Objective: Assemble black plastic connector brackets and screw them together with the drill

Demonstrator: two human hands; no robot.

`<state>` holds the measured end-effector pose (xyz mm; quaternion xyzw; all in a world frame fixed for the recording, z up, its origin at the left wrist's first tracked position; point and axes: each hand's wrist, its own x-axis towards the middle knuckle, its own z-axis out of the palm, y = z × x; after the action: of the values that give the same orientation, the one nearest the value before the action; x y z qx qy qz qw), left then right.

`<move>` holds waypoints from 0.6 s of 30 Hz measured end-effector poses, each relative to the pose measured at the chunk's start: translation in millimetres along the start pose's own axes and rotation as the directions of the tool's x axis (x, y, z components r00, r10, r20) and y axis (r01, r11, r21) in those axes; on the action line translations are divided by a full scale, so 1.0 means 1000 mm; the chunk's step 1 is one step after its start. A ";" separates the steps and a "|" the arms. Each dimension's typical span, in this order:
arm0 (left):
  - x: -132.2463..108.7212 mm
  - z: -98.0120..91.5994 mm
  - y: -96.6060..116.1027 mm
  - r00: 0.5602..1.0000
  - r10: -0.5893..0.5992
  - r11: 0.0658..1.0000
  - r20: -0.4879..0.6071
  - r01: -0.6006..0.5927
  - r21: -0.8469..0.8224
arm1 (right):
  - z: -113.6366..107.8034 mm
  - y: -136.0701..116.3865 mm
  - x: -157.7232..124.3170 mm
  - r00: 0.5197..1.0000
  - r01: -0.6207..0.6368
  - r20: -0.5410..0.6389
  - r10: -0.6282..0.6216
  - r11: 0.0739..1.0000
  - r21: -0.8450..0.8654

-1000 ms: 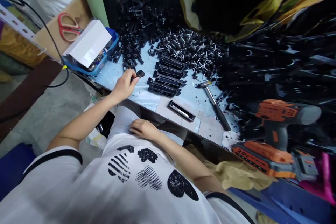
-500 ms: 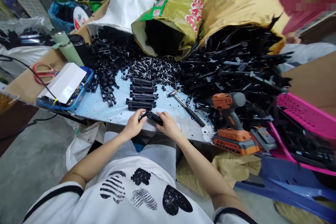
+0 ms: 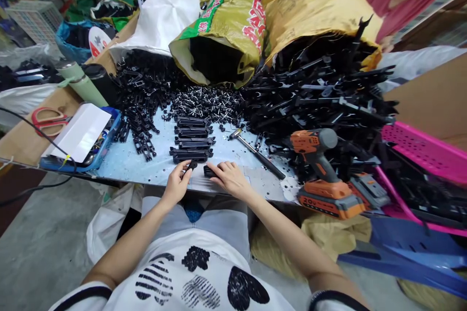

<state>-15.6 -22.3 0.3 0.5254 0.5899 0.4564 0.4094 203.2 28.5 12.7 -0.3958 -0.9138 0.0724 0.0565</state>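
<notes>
My left hand [image 3: 176, 183] is closed in a pinch on a small black plastic part [image 3: 192, 165], just in front of the near end of a row. My right hand [image 3: 230, 179] is at the table's front edge, its fingers bent over another black plastic part [image 3: 208, 171] that they partly cover; the grip's underside is hidden. Between the hands there is a small gap. Beyond them lie several long black assembled pieces [image 3: 193, 142], side by side in a column. To the right is a hammer [image 3: 260, 154], head pointing away from me.
Loose pins [image 3: 207, 103] are heaped behind the column. Small black links [image 3: 140, 102] are piled left, long black parts [image 3: 314, 92] right. An orange cordless drill [image 3: 323, 170] stands at right, near a pink basket [image 3: 423, 148]. A blue tray [image 3: 104, 143] and scissors [image 3: 49, 121] are left.
My hands have moved apart, the left one shifting left with a black part. My right hand's fingers now lie over another part. The view has shifted slightly.
</notes>
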 end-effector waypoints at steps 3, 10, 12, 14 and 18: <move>0.000 0.006 0.000 0.999 0.029 0.999 0.036 -0.029 0.015 | 0.002 0.001 -0.005 0.997 -0.068 -0.012 0.072 0.972 0.226; 0.000 0.023 0.020 0.983 0.162 0.984 0.089 -0.167 0.057 | 0.008 -0.026 0.007 0.958 -0.162 0.080 0.275 0.289 0.944; 0.000 0.019 0.024 0.976 0.193 0.964 0.102 -0.207 0.164 | 0.005 -0.024 0.009 0.970 -0.100 0.018 0.241 0.331 0.938; -0.001 0.015 0.027 0.970 0.208 0.938 0.125 -0.234 0.256 | 0.001 -0.017 0.009 0.983 -0.028 -0.059 0.175 0.456 0.890; -0.004 0.019 0.030 0.954 0.290 0.913 0.073 -0.298 0.280 | -0.001 -0.017 0.007 0.980 0.045 -0.144 0.136 0.553 0.832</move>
<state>10.8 -22.8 24.4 0.6687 0.5580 0.4144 0.2641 186.3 22.7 16.9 -0.3508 -0.7505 0.4582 0.3222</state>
